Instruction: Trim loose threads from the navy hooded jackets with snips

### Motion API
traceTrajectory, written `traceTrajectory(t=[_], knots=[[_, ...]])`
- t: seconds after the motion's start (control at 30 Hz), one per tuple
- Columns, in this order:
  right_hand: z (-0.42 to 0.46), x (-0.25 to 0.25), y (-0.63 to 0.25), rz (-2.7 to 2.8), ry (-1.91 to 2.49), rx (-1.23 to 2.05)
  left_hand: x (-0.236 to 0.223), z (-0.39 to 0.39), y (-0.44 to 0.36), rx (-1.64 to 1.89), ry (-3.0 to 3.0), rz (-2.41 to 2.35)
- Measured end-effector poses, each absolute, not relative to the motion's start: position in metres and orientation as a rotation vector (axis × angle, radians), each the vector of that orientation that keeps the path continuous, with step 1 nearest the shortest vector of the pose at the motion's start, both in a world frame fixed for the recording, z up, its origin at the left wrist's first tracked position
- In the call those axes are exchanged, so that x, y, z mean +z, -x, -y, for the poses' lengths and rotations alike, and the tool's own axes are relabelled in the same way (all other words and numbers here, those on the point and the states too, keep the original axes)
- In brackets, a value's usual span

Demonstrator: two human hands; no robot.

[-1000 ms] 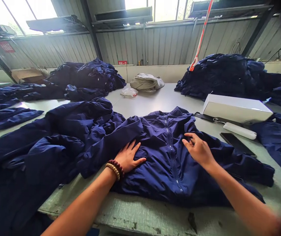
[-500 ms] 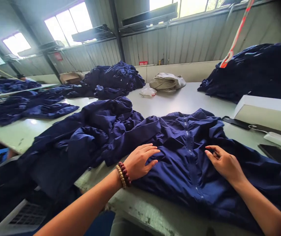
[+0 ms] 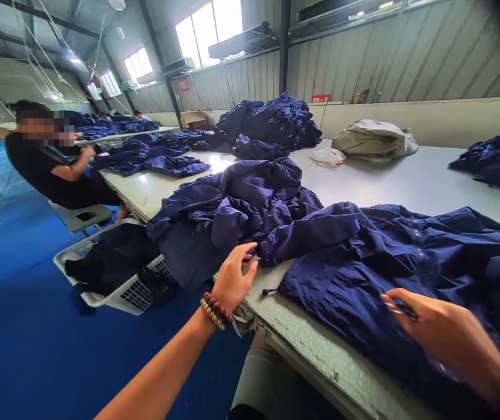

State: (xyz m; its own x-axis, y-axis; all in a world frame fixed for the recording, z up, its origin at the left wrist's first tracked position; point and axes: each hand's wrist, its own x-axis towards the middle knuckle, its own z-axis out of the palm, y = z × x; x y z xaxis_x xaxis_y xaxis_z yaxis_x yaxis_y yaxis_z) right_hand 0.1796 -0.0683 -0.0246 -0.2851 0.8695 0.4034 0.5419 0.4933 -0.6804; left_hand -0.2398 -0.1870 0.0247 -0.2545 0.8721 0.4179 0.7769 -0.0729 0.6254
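A navy zip-front jacket lies spread along the table's near edge, its sleeve stretched to the left. My right hand is closed over the jacket front, with a small dark tool in its fingers; most of the tool is hidden by the hand. My left hand, with two beaded bracelets at the wrist, is at the table edge near the sleeve's cuff. Its thumb and fingers are apart and hold nothing. Just beyond it, a crumpled pile of navy garments partly hangs over the edge.
A white plastic basket with dark cloth stands on the blue floor at left. Farther along the table sits a person in black. A larger navy heap and a beige cloth bundle lie toward the wall.
The view has swung left, bringing the basket and seated person into sight. My left hand has shifted off the jacket body toward the pile; my right hand stays over the jacket.
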Motion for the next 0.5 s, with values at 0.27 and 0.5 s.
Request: traceTrajectory(t=[0.27,0.5], knots=[[0.079,0.034,0.002,2.23,0.914,0.791,0.037,0.148,0.245,0.922,-1.931,-2.179],[0.077,0.046,0.01,1.911,0.928,0.956,0.062,0.124,0.191,1.293,-1.47,-1.41]])
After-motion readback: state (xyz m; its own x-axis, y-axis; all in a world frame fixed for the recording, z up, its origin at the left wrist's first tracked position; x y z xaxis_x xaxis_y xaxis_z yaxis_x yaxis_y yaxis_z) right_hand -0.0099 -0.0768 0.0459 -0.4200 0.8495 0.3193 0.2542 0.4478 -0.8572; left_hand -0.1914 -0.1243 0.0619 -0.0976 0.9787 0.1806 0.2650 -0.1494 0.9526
